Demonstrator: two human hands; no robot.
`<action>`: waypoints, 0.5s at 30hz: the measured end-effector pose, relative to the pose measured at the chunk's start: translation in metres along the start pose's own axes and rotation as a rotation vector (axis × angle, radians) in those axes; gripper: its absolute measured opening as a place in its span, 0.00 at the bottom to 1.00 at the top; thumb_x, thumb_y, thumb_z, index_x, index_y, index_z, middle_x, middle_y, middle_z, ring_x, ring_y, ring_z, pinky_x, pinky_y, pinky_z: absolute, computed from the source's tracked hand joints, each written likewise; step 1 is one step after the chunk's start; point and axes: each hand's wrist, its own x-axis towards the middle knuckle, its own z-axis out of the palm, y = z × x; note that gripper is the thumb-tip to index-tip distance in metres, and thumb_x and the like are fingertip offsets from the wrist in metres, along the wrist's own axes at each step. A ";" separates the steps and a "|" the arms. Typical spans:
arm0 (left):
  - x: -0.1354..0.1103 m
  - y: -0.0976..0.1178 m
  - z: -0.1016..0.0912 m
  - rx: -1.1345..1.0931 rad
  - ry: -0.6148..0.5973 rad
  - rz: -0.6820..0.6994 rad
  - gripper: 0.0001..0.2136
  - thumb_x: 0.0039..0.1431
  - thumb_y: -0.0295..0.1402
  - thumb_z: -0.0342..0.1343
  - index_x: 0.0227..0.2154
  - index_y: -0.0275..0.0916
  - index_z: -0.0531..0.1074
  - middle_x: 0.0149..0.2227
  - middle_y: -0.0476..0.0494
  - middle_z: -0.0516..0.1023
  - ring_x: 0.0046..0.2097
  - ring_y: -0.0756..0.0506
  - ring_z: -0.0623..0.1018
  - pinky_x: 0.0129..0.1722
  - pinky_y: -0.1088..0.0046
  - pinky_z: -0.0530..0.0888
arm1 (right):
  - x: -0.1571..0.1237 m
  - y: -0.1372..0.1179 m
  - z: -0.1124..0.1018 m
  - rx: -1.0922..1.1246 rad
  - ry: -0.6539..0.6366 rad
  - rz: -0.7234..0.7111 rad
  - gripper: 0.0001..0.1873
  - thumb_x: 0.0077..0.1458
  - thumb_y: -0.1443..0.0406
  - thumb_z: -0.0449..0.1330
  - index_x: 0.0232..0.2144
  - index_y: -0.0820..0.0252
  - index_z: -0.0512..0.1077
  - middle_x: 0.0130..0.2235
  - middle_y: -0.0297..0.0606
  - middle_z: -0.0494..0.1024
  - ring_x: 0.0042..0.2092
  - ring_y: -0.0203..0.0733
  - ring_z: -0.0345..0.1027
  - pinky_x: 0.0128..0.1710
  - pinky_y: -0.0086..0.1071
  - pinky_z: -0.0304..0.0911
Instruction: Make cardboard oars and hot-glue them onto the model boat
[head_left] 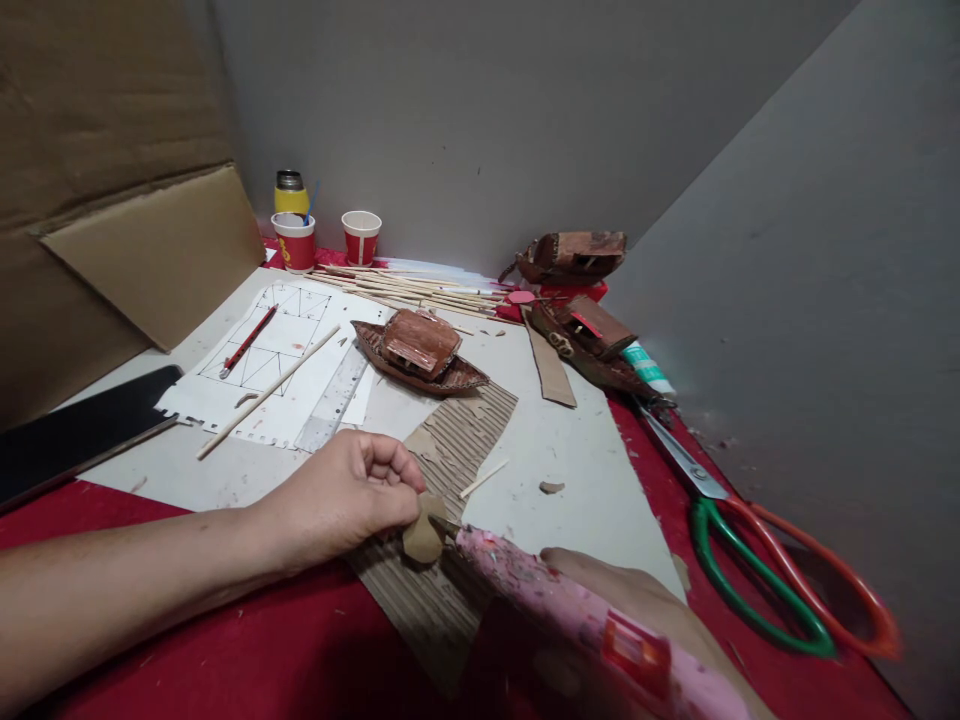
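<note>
Between thumb and fingers, my left hand pinches a small rounded piece of brown cardboard. My right hand is closed around a pink hot glue gun, which hides much of that hand. The gun's dark nozzle meets the edge of the cardboard piece, apparently touching it. Below both hands lies a strip of corrugated cardboard. Just beyond it stands a brown model boat with a roofed cabin. A short thin stick rests right of the strip.
Large scissors with green and red handles lie at right, near two more model boats. A ruler, a pencil, a drawing and a phone-like black slab are left. Wooden sticks and paper cups sit behind.
</note>
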 end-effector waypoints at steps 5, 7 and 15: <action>0.000 0.000 0.000 0.000 0.007 -0.006 0.06 0.38 0.26 0.55 0.24 0.36 0.69 0.17 0.54 0.68 0.21 0.54 0.64 0.21 0.78 0.58 | 0.015 0.000 0.022 0.064 0.030 0.014 0.18 0.60 0.68 0.51 0.40 0.46 0.79 0.38 0.32 0.82 0.45 0.44 0.76 0.43 0.30 0.73; -0.001 0.000 0.000 0.004 0.002 0.000 0.06 0.38 0.26 0.55 0.24 0.36 0.70 0.17 0.55 0.69 0.21 0.54 0.64 0.21 0.78 0.58 | 0.022 0.003 0.031 0.084 0.030 0.019 0.19 0.59 0.70 0.50 0.37 0.47 0.80 0.39 0.31 0.82 0.47 0.44 0.75 0.47 0.32 0.72; -0.001 0.001 0.000 -0.032 -0.001 -0.020 0.05 0.39 0.25 0.55 0.24 0.36 0.70 0.16 0.56 0.69 0.20 0.55 0.65 0.20 0.79 0.58 | 0.030 0.017 0.049 0.074 -0.025 0.022 0.17 0.60 0.68 0.51 0.37 0.49 0.80 0.37 0.33 0.82 0.46 0.47 0.76 0.48 0.37 0.73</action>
